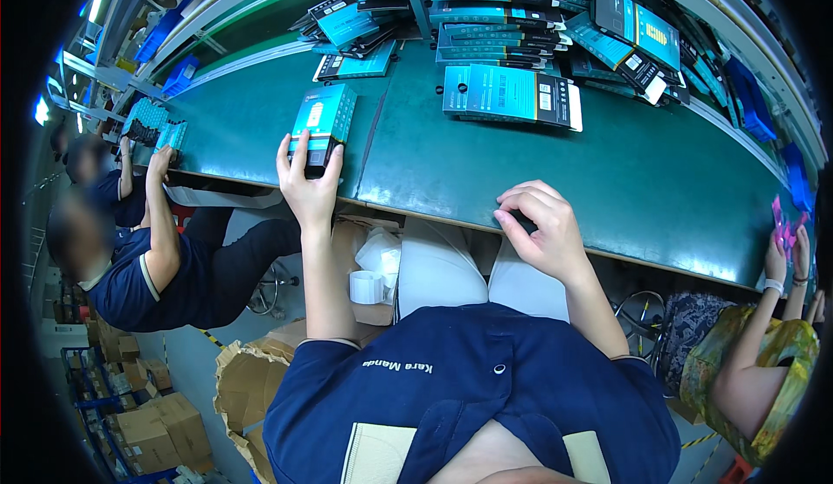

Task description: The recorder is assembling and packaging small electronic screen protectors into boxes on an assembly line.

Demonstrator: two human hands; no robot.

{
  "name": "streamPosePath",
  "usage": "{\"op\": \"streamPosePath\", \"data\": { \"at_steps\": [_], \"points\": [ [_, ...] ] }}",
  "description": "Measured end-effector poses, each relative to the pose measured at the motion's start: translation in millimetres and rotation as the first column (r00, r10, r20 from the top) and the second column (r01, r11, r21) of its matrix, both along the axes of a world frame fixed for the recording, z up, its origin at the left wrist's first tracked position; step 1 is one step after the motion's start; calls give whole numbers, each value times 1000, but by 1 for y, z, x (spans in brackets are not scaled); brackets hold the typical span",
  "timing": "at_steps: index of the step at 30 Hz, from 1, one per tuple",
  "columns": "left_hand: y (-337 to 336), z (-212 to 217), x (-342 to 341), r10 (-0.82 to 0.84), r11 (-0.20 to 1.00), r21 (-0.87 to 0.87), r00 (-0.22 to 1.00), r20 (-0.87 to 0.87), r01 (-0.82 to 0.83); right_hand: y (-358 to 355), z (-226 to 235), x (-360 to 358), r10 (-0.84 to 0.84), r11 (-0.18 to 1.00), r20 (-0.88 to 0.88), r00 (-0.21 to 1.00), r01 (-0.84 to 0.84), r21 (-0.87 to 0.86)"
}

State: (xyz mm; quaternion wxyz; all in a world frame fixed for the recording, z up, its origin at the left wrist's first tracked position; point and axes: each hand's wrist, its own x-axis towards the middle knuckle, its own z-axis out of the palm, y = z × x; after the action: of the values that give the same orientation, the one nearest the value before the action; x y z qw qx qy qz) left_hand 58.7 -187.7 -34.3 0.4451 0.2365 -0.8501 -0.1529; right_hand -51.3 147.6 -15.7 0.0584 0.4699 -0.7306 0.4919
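Observation:
My left hand (pixel 311 180) grips the near end of a teal and black carton (pixel 323 112) on the green worktable. Its thumb presses the carton's right side, and the fingers reach over the top and left. Farther right, near the table's front edge, my right hand (pixel 547 228) is loosely curled. A dark patch shows between its thumb and fingers; I cannot make out whether it holds anything. Beyond that hand lies a small pile of flat teal and black cartons (pixel 503 95), with a white flap at its right end.
Stacks of teal cartons (pixel 495 41) line the table's (pixel 451 167) back, with a leaning heap (pixel 638 28) at right. Blue bins (pixel 796 176) stand along the right. Co-workers sit left and right; the right one holds something pink (pixel 785 232). An opened cardboard box (pixel 243 388) stands below left.

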Motion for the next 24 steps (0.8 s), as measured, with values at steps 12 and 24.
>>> {"op": "streamPosePath", "data": {
  "at_steps": [12, 24],
  "points": [
    [26, -2, 10, 107, 993, 53, 994, 19, -108, -1, 0, 1, -9, 1000, -8, 1000, 8, -14],
    [22, -13, 9, 109, 994, 33, 994, -33, -108, -1, 1, 1, -12, 1000, -7, 1000, 12, -19]
  ]
}}
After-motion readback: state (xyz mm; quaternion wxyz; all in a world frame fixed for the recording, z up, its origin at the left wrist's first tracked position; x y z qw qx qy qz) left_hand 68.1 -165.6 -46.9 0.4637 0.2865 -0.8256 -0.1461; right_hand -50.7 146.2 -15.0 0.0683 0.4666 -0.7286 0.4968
